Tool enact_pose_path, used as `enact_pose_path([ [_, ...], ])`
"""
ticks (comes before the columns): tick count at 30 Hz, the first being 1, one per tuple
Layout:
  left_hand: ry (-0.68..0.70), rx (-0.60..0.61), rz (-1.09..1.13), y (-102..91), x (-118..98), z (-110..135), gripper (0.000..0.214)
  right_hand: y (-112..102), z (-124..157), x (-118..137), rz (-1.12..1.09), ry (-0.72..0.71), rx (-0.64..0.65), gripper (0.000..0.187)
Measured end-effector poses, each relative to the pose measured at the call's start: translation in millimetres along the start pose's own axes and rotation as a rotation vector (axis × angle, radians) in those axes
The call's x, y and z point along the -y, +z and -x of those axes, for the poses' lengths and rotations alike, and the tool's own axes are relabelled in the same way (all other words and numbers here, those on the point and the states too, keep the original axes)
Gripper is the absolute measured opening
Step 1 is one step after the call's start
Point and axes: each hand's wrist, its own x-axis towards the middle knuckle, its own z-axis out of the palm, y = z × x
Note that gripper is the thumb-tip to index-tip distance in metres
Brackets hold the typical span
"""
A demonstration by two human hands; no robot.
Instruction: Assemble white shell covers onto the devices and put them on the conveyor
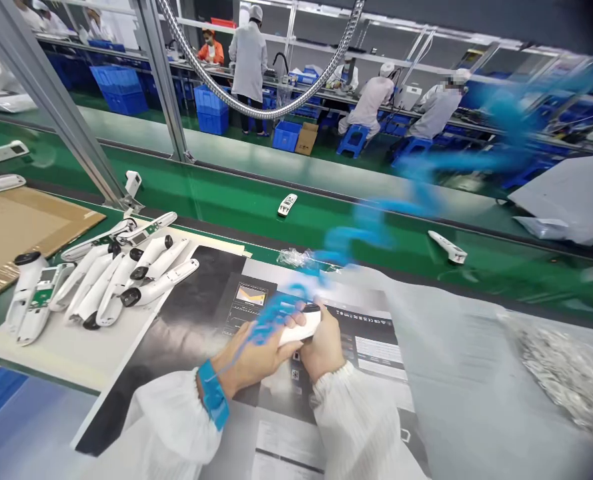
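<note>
Both hands hold one white plastic handheld device (pixel 301 331) with a dark end, above a dark printed sheet (pixel 196 320). My left hand (pixel 251 353) grips its left side, fingers wrapped over the top. Around the far, dark end, my right hand (pixel 326 340) is closed; part of the device is hidden in it. A blue wrist strap (pixel 213 393) sits on my left wrist, and a blurred blue coiled cord (pixel 346 240) runs from it up to the right. Several similar white devices (pixel 111 280) lie at the left, some showing green circuit boards.
Beyond the bench edge runs a green conveyor belt (pixel 226 193) carrying a few white device parts (pixel 287 205). Clear plastic bags (pixel 571 373) lie at the right. A metal post (pixel 161 80) and a hanging metal hose (pixel 271 113) stand in front. Cardboard (pixel 31 227) lies left; people work behind.
</note>
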Motion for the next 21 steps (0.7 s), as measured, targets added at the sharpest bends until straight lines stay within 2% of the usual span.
enact_pose_path([
  [2, -0.060, -0.078, 0.008, -7.3, 6, 1, 0.051, 2, 6, 3, 0.024, 0.031, 0.121, 0.039],
  [4, -0.101, -0.273, 0.069, -9.6, 7, 0, 0.050, 4, 11, 3, 0.078, 0.016, 0.204, 0.033],
  [6, -0.088, -0.460, 0.158, -6.4, 1, -3, 0.049, 5, 13, -1, 0.119, -0.027, 0.199, 0.032],
  [8, -0.067, -0.517, 0.207, -1.4, -8, -6, 0.046, 4, 11, -7, 0.130, -0.042, 0.160, 0.029],
  [11, -0.090, -0.478, 0.208, -2.1, -15, -10, 0.038, 3, 6, -13, 0.130, -0.038, 0.103, 0.028],
  [14, -0.068, -0.300, 0.245, -23.0, -4, -13, 0.038, -1, 0, -9, 0.211, -0.030, 0.087, 0.036],
  [16, -0.026, -0.105, 0.286, -47.6, 15, -19, 0.041, -8, -3, -1, 0.402, -0.083, 0.075, 0.044],
  [18, -0.080, 0.016, 0.341, -76.7, 41, -34, 0.044, -20, -7, 8, 0.717, -0.219, 0.000, 0.050],
  [19, -0.147, 0.015, 0.361, -91.8, 55, -45, 0.044, -27, -9, 12, 0.883, -0.296, -0.066, 0.052],
  [21, -0.283, -0.094, 0.353, -121.1, 84, -72, 0.042, -41, -15, 17, 1.151, -0.395, -0.201, 0.052],
])
